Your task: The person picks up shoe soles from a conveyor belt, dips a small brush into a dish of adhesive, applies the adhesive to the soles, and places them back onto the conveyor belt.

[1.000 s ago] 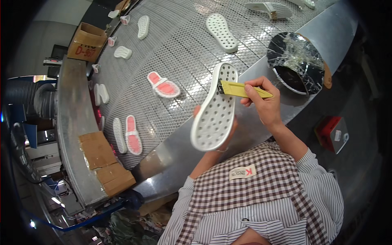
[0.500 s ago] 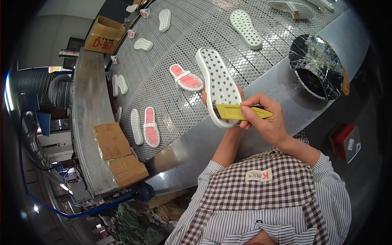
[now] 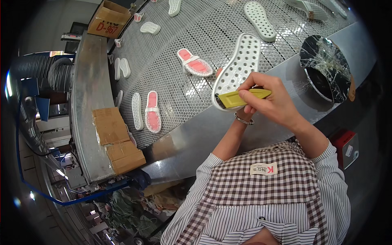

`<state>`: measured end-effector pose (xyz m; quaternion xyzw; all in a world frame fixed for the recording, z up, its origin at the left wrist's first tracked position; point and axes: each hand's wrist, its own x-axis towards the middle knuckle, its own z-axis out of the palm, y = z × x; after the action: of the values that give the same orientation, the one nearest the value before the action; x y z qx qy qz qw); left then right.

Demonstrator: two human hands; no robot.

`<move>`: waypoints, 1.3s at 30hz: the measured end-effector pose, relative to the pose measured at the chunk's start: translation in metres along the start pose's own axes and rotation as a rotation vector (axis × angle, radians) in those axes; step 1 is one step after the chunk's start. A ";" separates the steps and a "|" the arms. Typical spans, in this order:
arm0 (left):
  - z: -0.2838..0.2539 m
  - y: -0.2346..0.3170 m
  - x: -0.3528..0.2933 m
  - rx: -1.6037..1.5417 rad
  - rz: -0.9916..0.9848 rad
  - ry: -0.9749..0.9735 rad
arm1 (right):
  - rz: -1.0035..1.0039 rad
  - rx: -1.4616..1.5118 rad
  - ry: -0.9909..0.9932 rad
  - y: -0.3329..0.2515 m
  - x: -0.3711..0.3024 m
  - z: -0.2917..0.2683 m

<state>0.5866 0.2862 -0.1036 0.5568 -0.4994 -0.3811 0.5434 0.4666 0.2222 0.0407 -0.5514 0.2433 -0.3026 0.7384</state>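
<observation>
Centre frame: my left hand (image 3: 223,72), mostly hidden, props white perforated sole (image 3: 239,69) over mesh conveyor (image 3: 183,36). Right hand (image 3: 271,102) closed around yellow brush (image 3: 241,98), bristles at sole's heel edge. I judge brushing underway; next needs steady strokes along the sole.

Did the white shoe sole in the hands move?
Yes. The white sole now lies low, nearer the mesh belt; a second ago it stood up nearer the checked apron.
</observation>
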 end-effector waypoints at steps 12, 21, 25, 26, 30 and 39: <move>0.005 0.012 -0.004 0.081 -0.031 -0.054 | -0.265 -0.333 -0.137 -0.017 0.011 -0.022; -0.001 0.023 -0.012 0.097 -0.307 -0.138 | -0.332 -0.388 -0.197 -0.031 0.020 -0.036; 0.000 0.021 -0.013 0.011 -0.231 -0.072 | -0.188 -0.216 -0.114 -0.023 0.017 -0.027; 0.001 0.021 -0.012 0.012 -0.233 -0.058 | -0.133 -0.194 -0.121 -0.021 0.017 -0.026; 0.001 0.021 -0.015 -0.015 -0.259 -0.046 | -0.151 -0.208 -0.073 -0.015 0.018 -0.021; 0.000 0.028 -0.020 -0.190 -0.329 -0.152 | -0.170 -0.302 -0.128 -0.010 0.023 -0.025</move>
<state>0.5782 0.3082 -0.0779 0.5470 -0.4030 -0.5510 0.4845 0.4635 0.1865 0.0432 -0.6926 0.1908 -0.2882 0.6331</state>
